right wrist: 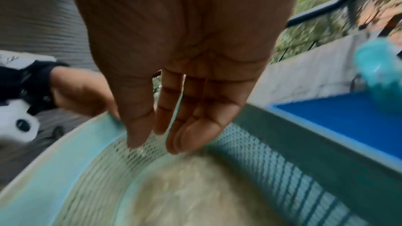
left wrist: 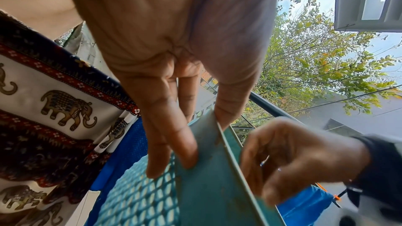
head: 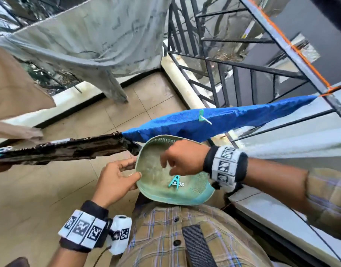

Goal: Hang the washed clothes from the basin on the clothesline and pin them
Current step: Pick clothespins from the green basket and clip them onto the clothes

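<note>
A pale green perforated basket is held in front of my chest. My left hand grips its left rim, thumb inside and fingers underneath. My right hand hangs inside the basket with relaxed fingers and holds nothing. Just below those fingers a teal clothespin lies on the basket floor. A blue cloth hangs on the line beyond the basket, held by a green pin. Left of it hangs a dark elephant-print cloth.
A grey cloth drapes over the black balcony railing ahead, and a beige cloth hangs at the left. An orange cord runs along a metal bar at the right. Tiled floor lies below.
</note>
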A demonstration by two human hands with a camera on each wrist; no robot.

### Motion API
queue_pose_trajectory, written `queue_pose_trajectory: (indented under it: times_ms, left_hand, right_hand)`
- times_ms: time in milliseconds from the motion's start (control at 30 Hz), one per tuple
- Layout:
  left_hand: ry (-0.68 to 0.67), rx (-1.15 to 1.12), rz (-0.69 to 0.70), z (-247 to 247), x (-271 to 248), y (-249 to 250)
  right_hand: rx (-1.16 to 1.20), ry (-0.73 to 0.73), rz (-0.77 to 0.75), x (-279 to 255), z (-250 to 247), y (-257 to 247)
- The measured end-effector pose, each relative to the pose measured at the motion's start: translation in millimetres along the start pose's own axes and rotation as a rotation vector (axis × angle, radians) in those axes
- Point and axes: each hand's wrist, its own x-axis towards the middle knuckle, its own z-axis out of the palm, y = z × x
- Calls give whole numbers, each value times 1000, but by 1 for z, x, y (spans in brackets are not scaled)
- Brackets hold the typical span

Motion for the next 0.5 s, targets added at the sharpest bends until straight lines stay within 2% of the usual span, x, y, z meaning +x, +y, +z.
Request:
queue_pose_trajectory:
  times_ms: [67,167,333,500]
  left_hand:
    - [3,-29,-1,5,-7,-1]
    - [14,-46,6,11,-14,-2]
    - [22,-71,31,15,-24,0]
    - [20,-113,4,13,-26,-5]
  right_hand:
    - [-71,-125,-17,11,25,-3]
    - [-170,-238,-20,17,49,-5]
    - [-283,-300,-46,14,62,-9]
    - [-369,-425,-19,15,63,-11]
